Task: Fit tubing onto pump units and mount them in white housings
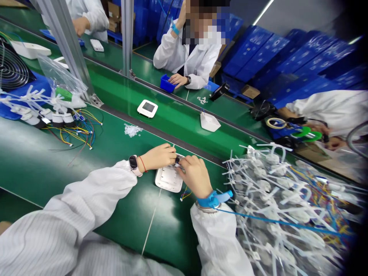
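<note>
A white plastic housing lies on the green bench in front of me. My left hand is closed at its far edge, fingers pinched on a small dark part. My right hand rests over the housing's right side, fingers curled and meeting the same small part. Coloured wires poke out under my right wrist, which wears a blue strap. What exactly the fingers pinch is too small to name.
A heap of white parts with coloured wires fills the right. More wired parts and a plastic bag lie at left. A white device and white tray sit on the conveyor. Co-workers in white coats work across it.
</note>
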Available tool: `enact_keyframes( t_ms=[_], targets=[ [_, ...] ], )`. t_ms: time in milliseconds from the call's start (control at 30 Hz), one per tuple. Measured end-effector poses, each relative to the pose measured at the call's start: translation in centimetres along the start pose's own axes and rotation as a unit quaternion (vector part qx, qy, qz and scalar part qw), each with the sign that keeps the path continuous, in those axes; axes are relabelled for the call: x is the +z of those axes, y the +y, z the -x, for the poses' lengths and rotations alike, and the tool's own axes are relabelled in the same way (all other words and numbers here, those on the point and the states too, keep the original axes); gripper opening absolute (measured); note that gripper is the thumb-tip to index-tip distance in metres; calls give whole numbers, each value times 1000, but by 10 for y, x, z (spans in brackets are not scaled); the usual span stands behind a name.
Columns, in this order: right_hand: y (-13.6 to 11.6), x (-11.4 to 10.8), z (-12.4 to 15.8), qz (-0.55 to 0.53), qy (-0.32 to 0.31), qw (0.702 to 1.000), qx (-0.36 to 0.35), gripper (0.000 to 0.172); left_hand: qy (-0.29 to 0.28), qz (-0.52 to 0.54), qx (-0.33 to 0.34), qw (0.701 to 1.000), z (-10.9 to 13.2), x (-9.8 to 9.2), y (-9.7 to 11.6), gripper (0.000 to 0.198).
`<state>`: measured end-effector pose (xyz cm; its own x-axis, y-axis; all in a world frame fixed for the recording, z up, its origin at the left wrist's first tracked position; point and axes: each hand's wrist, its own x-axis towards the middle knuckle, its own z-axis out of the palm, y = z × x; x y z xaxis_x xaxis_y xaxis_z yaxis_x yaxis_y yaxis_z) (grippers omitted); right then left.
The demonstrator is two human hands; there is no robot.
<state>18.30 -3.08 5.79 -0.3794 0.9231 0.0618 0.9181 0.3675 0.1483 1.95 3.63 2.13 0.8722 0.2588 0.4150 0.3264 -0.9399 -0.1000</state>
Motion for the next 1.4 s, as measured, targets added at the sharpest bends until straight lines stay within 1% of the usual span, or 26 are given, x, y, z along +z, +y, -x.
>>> enact_keyframes(
  t_ms=[100,167,233,367,500,567,633,667,700,767,800,867,933,1000,1033,1100,1167,1233,1300,1400],
  targets=[
    [-2,-2,1,6,-34,999,-3,10,1,17,-8,1000,2,2,0,16],
    [-1,-3,2,-10,-59,998,-8,10,3,31,-12,999,3,3,1,16],
    [2,-2,2,-28,-72,997,-11,11,2,44,-15,999,3,4,2,17],
    [5,3,1,-40,-55,998,-15,12,-1,61,-26,998,-1,5,7,16],
    [8,8,1,-72,-36,997,-21,14,-27,64,-44,997,-10,3,12,17],
    [12,9,1,-107,-38,993,-19,13,-38,59,-51,996,-14,2,14,15],
    [18,9,3,-171,-30,985,-16,8,-42,56,-50,996,-16,2,14,13],
    [22,8,3,-211,-18,977,-6,8,-42,56,-49,996,-16,3,14,13],
    [26,8,4,-252,-2,968,14,12,-42,57,-47,996,-16,4,14,13],
    [34,9,5,-322,17,943,82,18,-40,60,-42,996,-15,5,13,14],
    [37,11,5,-349,9,930,118,19,-40,61,-41,997,-15,6,13,14],
    [41,15,6,-404,-45,898,168,18,-40,61,-37,997,-14,6,12,14],
    [42,20,5,-466,-113,859,178,17,-39,63,-35,997,-13,6,12,13],
    [40,22,6,-516,-155,824,176,24,-36,72,-35,996,-12,5,12,12],
    [39,22,6,-530,-168,812,175,29,-33,78,-36,996,-12,5,11,12],
    [38,20,7,-541,-183,801,178,36,-28,95,-38,994,-11,6,11,11],
    [38,16,7,-540,-182,803,174,41,-23,110,-39,993,-9,8,10,11],
    [39,13,8,-527,-153,820,159,41,-21,122,-41,991,-8,10,9,13],
    [40,11,8,-499,-94,848,149,36,-22,129,-41,991,-8,11,8,13],
    [41,12,6,-430,19,891,144,25,-23,131,-41,990,-8,12,8,13]
  ],
)
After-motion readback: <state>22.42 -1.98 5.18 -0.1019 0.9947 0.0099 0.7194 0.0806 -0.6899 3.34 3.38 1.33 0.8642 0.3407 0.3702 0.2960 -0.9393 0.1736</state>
